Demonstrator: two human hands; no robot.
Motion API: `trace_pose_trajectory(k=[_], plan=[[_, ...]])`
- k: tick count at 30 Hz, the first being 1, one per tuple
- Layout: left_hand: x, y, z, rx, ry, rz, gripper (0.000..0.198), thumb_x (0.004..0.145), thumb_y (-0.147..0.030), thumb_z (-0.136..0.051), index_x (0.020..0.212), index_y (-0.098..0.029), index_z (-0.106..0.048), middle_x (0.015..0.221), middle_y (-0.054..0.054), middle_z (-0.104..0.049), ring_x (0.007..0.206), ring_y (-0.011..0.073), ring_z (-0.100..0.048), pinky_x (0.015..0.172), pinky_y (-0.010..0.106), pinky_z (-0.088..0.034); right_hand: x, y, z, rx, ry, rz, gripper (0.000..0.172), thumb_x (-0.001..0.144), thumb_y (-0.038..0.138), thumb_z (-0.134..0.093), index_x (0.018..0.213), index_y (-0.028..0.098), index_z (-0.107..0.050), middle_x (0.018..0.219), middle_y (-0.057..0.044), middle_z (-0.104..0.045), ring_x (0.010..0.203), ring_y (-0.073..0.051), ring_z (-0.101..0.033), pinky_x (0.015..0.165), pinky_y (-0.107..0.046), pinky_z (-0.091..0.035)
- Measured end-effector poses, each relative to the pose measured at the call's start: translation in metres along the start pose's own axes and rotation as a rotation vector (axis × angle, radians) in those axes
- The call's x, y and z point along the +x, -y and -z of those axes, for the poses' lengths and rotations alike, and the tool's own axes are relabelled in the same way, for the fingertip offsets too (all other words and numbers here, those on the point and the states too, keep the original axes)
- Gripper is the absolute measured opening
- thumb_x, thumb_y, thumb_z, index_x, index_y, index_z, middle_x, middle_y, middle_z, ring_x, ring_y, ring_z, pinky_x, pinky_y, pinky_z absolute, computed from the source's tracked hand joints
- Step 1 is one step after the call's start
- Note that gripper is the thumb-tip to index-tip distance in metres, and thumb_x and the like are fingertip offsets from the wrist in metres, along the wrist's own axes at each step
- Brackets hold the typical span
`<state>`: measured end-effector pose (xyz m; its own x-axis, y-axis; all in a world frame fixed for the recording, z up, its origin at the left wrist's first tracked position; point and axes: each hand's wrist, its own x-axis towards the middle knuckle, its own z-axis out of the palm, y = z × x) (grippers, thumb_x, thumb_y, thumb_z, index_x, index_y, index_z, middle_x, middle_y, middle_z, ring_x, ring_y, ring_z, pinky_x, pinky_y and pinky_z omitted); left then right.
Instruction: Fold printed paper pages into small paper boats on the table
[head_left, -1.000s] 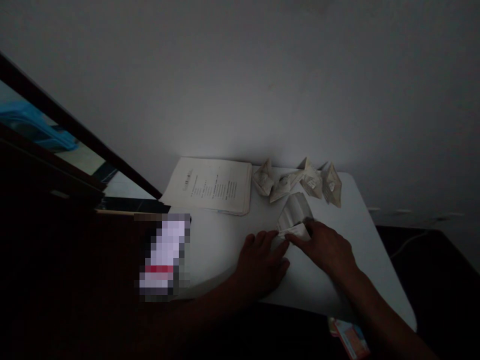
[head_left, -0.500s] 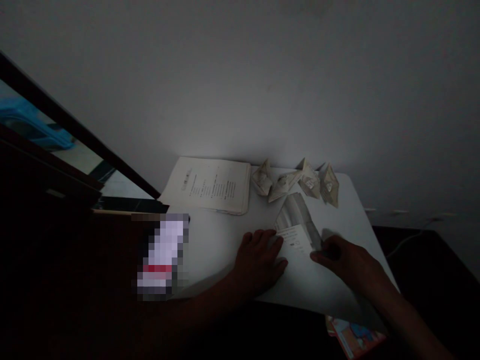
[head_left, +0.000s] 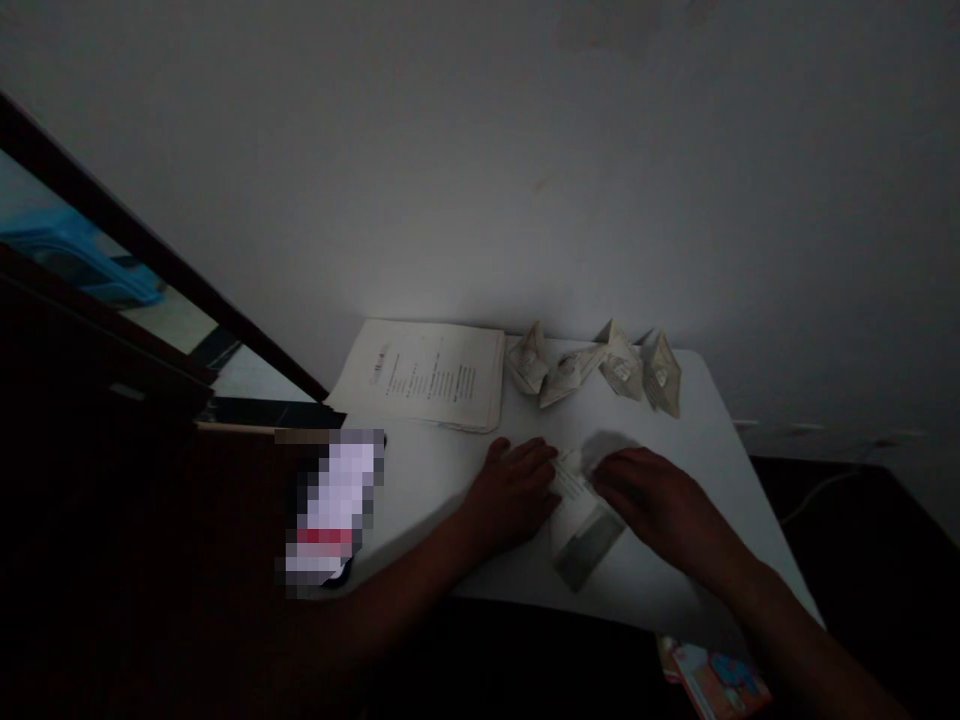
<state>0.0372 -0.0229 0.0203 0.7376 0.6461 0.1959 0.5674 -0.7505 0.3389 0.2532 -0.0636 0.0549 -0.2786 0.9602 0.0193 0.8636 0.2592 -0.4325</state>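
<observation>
The pale grey wall (head_left: 480,180) rises behind the white, round-cornered table (head_left: 712,450), and everything else sits in relation to that table. A dark wooden frame (head_left: 150,260) slants down toward the table's far left corner. On the table's far left part lies a stapled stack of white printed pages (head_left: 424,375). A blurred-out white and red object (head_left: 330,510) lies at the table's near left edge.

Your left hand (head_left: 514,490) lies flat on the middle of the table, with its fingers stretched out and pressing the left edge of a partly folded sheet of printed white paper (head_left: 581,515). Your right hand (head_left: 660,500) lies on the table just to the right of the sheet. Its fingers are also stretched out, and they press down on the sheet's upper part without curling round anything.

The sheet lies flat near the table's front edge, between your two hands. It forms a narrow folded strip running slantwise. Fine lines of print show on its upper half, and its lower end has a darker grey flap.

Four small folded paper shapes with pointed tips (head_left: 600,370), made of printed paper, stand in a row along the table's far edge. An orange and blue printed booklet (head_left: 720,680) shows below the table's near right corner.
</observation>
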Motion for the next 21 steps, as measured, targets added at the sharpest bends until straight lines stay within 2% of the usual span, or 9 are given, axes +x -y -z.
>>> trace_pose_trajectory(k=[4, 6, 10, 12, 16, 18, 21], plan=[[0.002, 0.008, -0.003, -0.018, 0.003, 0.012, 0.027, 0.084, -0.027, -0.053, 0.110, -0.021, -0.055, 0.134, 0.008, -0.049, 0.128, 0.0221, -0.038, 0.099, 0.045, -0.029, 0.021, 0.005, -0.019, -0.115, -0.050, -0.001, 0.030, 0.083, 0.029, -0.055, 0.108, 0.015, -0.063, 0.110, -0.011, -0.064, 0.104, -0.025, -0.055, 0.095, -0.039, -0.039], [0.003, 0.011, -0.002, -0.035, 0.007, 0.028, 0.033, 0.082, -0.026, -0.055, 0.114, -0.021, -0.053, 0.136, 0.008, -0.047, 0.127, 0.0216, -0.039, 0.099, 0.043, -0.030, 0.031, 0.004, -0.022, -0.101, -0.019, -0.007, 0.036, 0.080, 0.030, -0.059, 0.113, 0.014, -0.061, 0.111, -0.012, -0.063, 0.105, -0.025, -0.054, 0.095, -0.039, -0.038], [0.007, 0.017, 0.004, -0.097, 0.001, 0.066, 0.049, 0.077, -0.026, -0.061, 0.123, -0.019, -0.048, 0.135, 0.009, -0.047, 0.124, 0.0215, -0.041, 0.100, 0.041, -0.032, 0.048, 0.000, -0.017, 0.019, 0.119, -0.052, 0.039, 0.072, 0.029, -0.066, 0.110, 0.016, -0.062, 0.099, -0.009, -0.064, 0.090, -0.021, -0.060, 0.083, -0.032, -0.044], [0.011, 0.020, 0.005, -0.130, -0.008, 0.085, 0.053, 0.074, -0.027, -0.064, 0.123, -0.018, -0.049, 0.131, 0.009, -0.049, 0.122, 0.0219, -0.042, 0.100, 0.040, -0.033, 0.053, -0.001, -0.014, 0.078, 0.157, -0.061, 0.034, 0.071, 0.028, -0.066, 0.103, 0.016, -0.064, 0.093, -0.006, -0.066, 0.082, -0.019, -0.061, 0.075, -0.029, -0.046], [0.020, 0.021, 0.003, -0.176, -0.049, 0.147, 0.038, 0.075, -0.025, -0.064, 0.111, -0.019, -0.059, 0.116, 0.006, -0.058, 0.110, 0.0209, -0.049, 0.094, 0.038, -0.039, 0.055, -0.004, -0.016, 0.170, 0.111, -0.075, 0.011, 0.073, 0.026, -0.063, 0.081, 0.018, -0.065, 0.077, -0.001, -0.066, 0.073, -0.016, -0.061, 0.068, -0.026, -0.045], [0.025, 0.021, 0.001, -0.175, -0.070, 0.181, 0.029, 0.076, -0.027, -0.063, 0.104, -0.019, -0.063, 0.108, 0.005, -0.060, 0.104, 0.0207, -0.052, 0.090, 0.037, -0.040, 0.053, -0.006, -0.020, 0.233, 0.072, -0.084, 0.010, 0.073, 0.025, -0.063, 0.080, 0.019, -0.065, 0.077, -0.001, -0.066, 0.072, -0.016, -0.061, 0.068, -0.026, -0.045], [0.030, 0.021, -0.002, -0.175, -0.085, 0.210, 0.022, 0.079, -0.031, -0.062, 0.097, -0.019, -0.067, 0.102, 0.006, -0.062, 0.099, 0.0215, -0.053, 0.086, 0.037, -0.041, 0.048, -0.009, -0.027, 0.360, 0.046, -0.095, 0.018, 0.075, 0.028, -0.062, 0.090, 0.020, -0.065, 0.080, -0.001, -0.067, 0.071, -0.015, -0.062, 0.067, -0.026, -0.047]])
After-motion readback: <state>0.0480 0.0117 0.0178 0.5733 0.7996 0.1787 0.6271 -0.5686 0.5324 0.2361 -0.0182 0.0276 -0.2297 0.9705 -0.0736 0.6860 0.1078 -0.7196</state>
